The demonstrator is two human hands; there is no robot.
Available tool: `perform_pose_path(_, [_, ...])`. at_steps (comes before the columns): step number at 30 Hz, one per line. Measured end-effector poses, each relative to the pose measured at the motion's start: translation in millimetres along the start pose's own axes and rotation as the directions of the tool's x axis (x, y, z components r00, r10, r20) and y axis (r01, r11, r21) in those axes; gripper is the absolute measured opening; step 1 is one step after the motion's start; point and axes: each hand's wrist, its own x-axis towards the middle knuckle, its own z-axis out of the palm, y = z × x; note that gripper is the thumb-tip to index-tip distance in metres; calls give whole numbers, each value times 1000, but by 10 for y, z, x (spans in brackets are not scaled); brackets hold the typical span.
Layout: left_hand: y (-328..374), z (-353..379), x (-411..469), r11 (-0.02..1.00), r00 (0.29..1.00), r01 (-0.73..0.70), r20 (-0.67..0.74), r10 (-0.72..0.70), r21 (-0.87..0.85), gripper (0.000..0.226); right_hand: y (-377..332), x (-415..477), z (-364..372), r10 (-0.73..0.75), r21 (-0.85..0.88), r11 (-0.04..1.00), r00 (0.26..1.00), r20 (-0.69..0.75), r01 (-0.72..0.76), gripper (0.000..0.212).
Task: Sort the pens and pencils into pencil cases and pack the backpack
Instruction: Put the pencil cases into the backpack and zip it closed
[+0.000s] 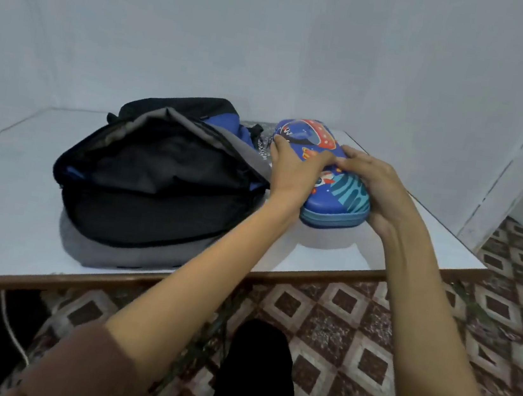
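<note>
Currently held: pencil case, clasped from both sides on the table, just right of the backpack.
Case look: hard shell with rounded corners, glossy blue, printed with a red spaceship, a small rocket and teal wave stripes; a lighter blue band runs round its edge; lid closed.
Left grip: left hand lies across the top, fingers curled over the far left edge.
Right grip: right hand clamped round the near right end.
Backpack: soft black and grey fabric, blue trim, lying flat, mouth gaping, slumped in folds.
Table: smooth white top, brown edge.
</note>
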Motion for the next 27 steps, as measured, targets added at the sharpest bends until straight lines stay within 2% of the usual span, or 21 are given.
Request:
perform_pose_path(4, [471, -677, -332, 999, 999, 42, -24, -41, 13, 98, -4, -116, 614, -25, -1, 1000, 997, 74, 25, 29])
perform_pose_path(5, [579, -840, -436, 999, 999, 38, -7, -38, 17, 87, 6, -161, 766, -25, 5, 1000, 996, 86, 25, 29])
perform_pose_path(8, [797, -1267, -714, 1000, 1000, 12, 21, -13, 20, 26, 72, -305, 1193, -17, 7, 1000, 993, 117, 16, 25])
perform_pose_path(9, [863, -1399, -808, 999, 1000, 4, 12, -4, 31, 14, 95, -364, 1328, -15, 7, 1000, 992, 127, 14, 22])
perform_pose_path(12, [992, -1757, -1053, 998, 1000, 31, 0, -31, 49, 13, 210, -531, 1662, -15, 5, 1000, 988, 155, 15, 9])
perform_pose_path(19, [928, -2333, -1453, 982, 982, 166, -107, -156, 91, 39, 494, -982, 2107, 43, 19, 999, 965, 257, -50, 10])
perform_pose_path(23, [776, -2485, -1578, 969, 968, 227, -129, -214, 97, 36, 663, -1113, 2188, 109, 12, 993, 954, 281, -117, 9])
perform_pose_path(27, [671, -2546, -1591, 959, 966, 253, -90, -243, 127, 34, 753, -1165, 2204, 139, 57, 986, 953, 268, -159, 9])
